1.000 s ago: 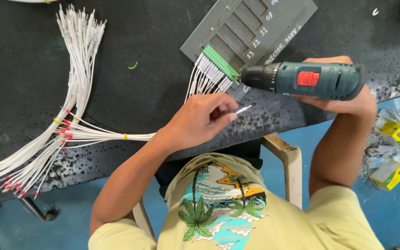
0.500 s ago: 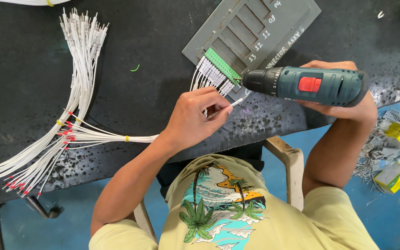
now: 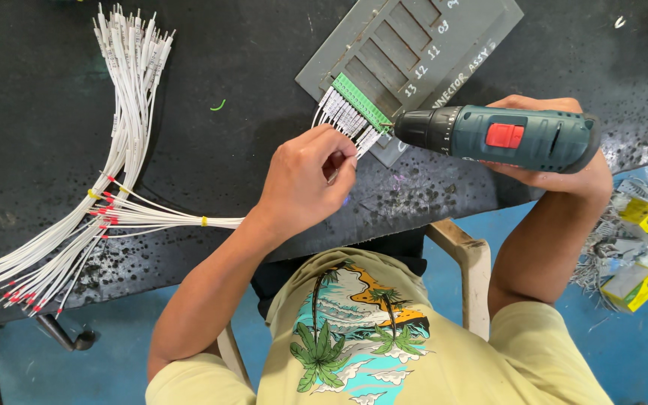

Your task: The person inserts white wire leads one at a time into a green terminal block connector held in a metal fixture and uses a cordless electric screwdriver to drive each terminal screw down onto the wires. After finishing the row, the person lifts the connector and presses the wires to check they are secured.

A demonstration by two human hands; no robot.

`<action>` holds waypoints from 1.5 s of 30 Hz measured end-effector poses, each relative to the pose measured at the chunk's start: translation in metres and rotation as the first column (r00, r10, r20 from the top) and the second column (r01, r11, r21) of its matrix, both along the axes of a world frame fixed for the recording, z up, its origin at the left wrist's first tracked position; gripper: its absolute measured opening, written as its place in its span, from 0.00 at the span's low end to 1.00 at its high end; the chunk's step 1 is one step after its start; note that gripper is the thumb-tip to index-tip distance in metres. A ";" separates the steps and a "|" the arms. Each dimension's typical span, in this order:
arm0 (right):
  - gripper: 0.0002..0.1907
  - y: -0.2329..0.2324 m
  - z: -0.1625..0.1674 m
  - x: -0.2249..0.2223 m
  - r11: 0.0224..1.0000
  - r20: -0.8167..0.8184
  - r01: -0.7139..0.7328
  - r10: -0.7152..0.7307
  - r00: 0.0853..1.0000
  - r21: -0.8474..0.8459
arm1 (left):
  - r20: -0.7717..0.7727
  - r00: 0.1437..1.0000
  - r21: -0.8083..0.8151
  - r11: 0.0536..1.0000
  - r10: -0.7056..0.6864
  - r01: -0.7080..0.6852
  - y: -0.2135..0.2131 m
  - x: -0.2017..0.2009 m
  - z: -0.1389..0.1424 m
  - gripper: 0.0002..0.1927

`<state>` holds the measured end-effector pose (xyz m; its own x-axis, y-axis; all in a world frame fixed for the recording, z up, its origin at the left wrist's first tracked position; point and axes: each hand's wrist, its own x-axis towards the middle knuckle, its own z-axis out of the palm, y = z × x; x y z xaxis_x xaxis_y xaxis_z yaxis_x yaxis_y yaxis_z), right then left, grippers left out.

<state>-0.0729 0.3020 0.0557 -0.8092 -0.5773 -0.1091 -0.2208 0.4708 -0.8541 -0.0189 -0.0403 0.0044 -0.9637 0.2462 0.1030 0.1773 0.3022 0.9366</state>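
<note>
Teal cordless drill [image 3: 515,137] horizontal, tip at green terminal block [image 3: 361,102].

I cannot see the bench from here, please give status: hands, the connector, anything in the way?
Left hand pinching white wires at green connector. Right hand gripping cordless drill, bit at connector's end. Loose wire bundle lies apart, left.

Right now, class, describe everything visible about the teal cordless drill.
The teal plastic cordless drill has a black chuck, a red switch and a dark grip end. It lies level, nose pointing left at the green terminal strip, above the black table. The right hand grips it from underneath.
</note>
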 end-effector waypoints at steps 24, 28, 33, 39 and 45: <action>0.23 -0.004 0.002 0.001 1.000 0.047 0.012 -0.012 0.999 0.004 | -0.065 0.997 -0.159 0.986 0.031 -0.041 0.006 -0.001 -0.010 0.07; 0.24 -0.008 0.009 -0.003 0.994 0.057 -0.031 0.025 0.998 0.104 | -0.188 0.982 -0.264 0.962 0.021 -0.072 0.009 -0.001 -0.016 0.09; 0.18 -0.017 0.020 -0.010 0.973 -0.022 -0.110 0.117 0.993 0.201 | -0.242 0.970 -0.339 0.937 -0.002 -0.082 0.011 -0.002 -0.022 0.07; 0.21 -0.027 0.056 -0.029 0.798 -0.054 -0.124 0.192 0.980 0.589 | -0.274 0.962 -0.376 0.919 0.010 -0.116 0.014 0.001 -0.026 0.07; 0.34 -0.050 0.073 -0.042 0.555 -0.186 -0.104 0.440 0.878 0.825 | -0.271 0.962 -0.366 0.923 0.013 -0.116 0.014 0.001 -0.026 0.07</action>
<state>-0.1152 0.2525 0.1285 -0.7017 -0.5999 -0.3844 -0.6413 0.7668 -0.0261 -0.0184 -0.0262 -0.0215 -0.9307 0.2541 0.2630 0.3657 0.6410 0.6748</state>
